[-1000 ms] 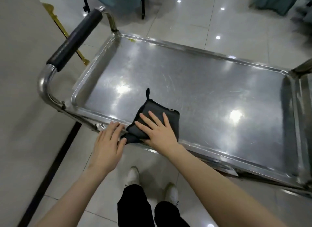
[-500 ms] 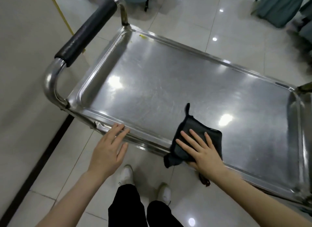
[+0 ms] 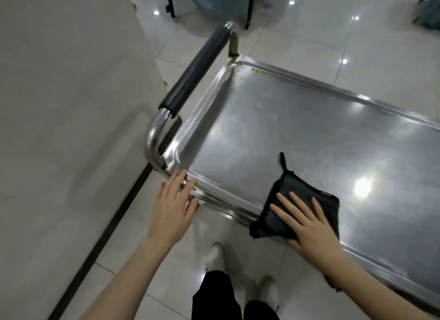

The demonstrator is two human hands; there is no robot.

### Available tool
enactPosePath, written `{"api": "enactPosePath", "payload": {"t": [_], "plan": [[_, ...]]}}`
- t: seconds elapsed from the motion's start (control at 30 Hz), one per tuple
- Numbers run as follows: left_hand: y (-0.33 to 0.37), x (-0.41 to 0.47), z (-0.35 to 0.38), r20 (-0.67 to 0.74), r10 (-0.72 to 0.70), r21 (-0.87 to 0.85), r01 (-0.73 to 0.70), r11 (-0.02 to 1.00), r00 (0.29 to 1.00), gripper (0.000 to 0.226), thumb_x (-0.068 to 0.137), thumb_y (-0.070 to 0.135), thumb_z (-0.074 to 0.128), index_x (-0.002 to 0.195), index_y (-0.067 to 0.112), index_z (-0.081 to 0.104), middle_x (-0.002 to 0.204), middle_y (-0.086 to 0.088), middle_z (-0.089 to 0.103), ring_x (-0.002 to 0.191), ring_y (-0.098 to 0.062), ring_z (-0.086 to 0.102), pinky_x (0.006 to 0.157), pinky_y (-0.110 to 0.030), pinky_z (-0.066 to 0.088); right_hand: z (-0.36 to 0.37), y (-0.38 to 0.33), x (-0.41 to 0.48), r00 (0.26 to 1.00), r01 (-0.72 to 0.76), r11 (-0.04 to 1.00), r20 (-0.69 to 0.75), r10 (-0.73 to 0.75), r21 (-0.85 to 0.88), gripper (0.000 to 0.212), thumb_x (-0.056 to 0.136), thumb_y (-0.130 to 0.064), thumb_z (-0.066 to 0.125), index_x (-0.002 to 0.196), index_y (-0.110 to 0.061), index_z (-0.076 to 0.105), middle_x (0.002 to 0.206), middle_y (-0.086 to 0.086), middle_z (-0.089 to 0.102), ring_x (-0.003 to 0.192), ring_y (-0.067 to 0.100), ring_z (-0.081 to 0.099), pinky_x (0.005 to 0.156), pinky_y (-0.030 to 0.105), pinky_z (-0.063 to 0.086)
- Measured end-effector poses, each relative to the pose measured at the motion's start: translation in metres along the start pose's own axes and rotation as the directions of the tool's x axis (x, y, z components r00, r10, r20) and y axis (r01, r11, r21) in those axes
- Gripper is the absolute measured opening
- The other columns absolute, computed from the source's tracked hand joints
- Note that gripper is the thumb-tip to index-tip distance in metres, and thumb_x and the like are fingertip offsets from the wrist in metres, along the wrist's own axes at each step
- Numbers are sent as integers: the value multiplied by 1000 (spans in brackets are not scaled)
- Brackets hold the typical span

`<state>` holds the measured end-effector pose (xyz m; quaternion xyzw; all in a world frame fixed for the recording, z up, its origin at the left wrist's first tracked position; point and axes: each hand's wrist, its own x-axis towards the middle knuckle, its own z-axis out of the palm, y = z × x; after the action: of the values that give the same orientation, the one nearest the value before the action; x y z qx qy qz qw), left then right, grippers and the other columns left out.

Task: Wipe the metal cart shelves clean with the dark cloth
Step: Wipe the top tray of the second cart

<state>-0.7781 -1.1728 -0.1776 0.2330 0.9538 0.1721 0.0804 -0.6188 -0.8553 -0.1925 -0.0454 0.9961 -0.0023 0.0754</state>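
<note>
Markings, labels, brands, numbers, signs: we find none that can be read.

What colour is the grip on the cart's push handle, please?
The grip is black, seen in the head view.

Glossy tiled floor (image 3: 309,34), a pale wall (image 3: 59,105) (left), teal-draped furniture (image 3: 214,0) behind.

Cloth (image 3: 281,215) on shelf (image 3: 297,134), handle (image 3: 192,69) left
</note>
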Motion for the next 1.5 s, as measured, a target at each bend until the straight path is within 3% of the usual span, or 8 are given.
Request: {"api": "enactPosePath", "payload": {"t": [0.3,0.5,0.73,0.87,1.0,1.13,1.27,1.5], "plan": [[-23,7,-12,-16,52,-171,-54,984,999,52,97,40,35,139,14,51,152,-2,41,142,-18,35,115,-40,30,-14,-60,73,999,-3,1000,-36,4,27,90,73,-43,76,151,-30,33,160,-2,28,147,28,25,112,64,24],[-32,10,-24,-112,-57,-264,26,964,992,51,97,37,38,142,14,44,149,-4,43,138,-17,39,112,-32,34,-30,-153,200,998,51,992,16,-54,115,72,93,-49,51,154,-35,16,164,-6,8,151,22,1,117,56,-7],[-17,33,-9,11,106,-242,-100,965,994,57,101,47,29,149,17,35,159,-1,25,148,-16,19,118,-43,29,-18,-68,78,994,-54,998,98,52,15,88,79,-48,70,154,-33,25,162,-5,20,150,24,15,115,58,15],[-23,39,-6,-4,59,-351,-57,935,998,63,96,58,30,152,29,26,162,6,16,147,-14,20,113,-39,37,-21,-38,39,985,-105,994,137,102,10,78,86,-60,47,155,-38,16,162,-7,21,151,19,6,114,56,13],[-23,38,-15,-69,104,-442,-124,889,992,62,96,53,35,153,32,19,163,7,6,149,-15,16,111,-33,30,-32,-78,114,991,28,995,128,-39,93,71,88,-61,40,153,-39,23,162,-11,16,150,22,12,116,55,6],[-20,39,-18,-139,105,-430,-156,889,985,58,97,38,42,150,17,31,162,-2,14,149,-20,16,115,-40,27,-41,-120,213,983,147,972,85,-164,182,66,92,-62,18,154,-43,4,162,-17,-8,149,13,-16,116,50,-19],[-17,41,-17,-111,39,-415,-82,906,993,59,97,45,39,152,30,23,163,5,9,151,-18,8,115,-40,23,-41,-113,286,972,231,955,-7,-233,184,62,96,-57,33,153,-41,14,162,-14,3,151,15,-4,118,52,-13],[-8,71,-11,-59,-62,-356,37,934,996,54,98,56,30,149,48,14,160,24,-5,148,-1,1,114,-28,20,-56,-21,381,988,-145,958,-12,153,248,61,98,-62,27,153,-40,17,163,-12,8,151,15,0,118,54,-7]]}}
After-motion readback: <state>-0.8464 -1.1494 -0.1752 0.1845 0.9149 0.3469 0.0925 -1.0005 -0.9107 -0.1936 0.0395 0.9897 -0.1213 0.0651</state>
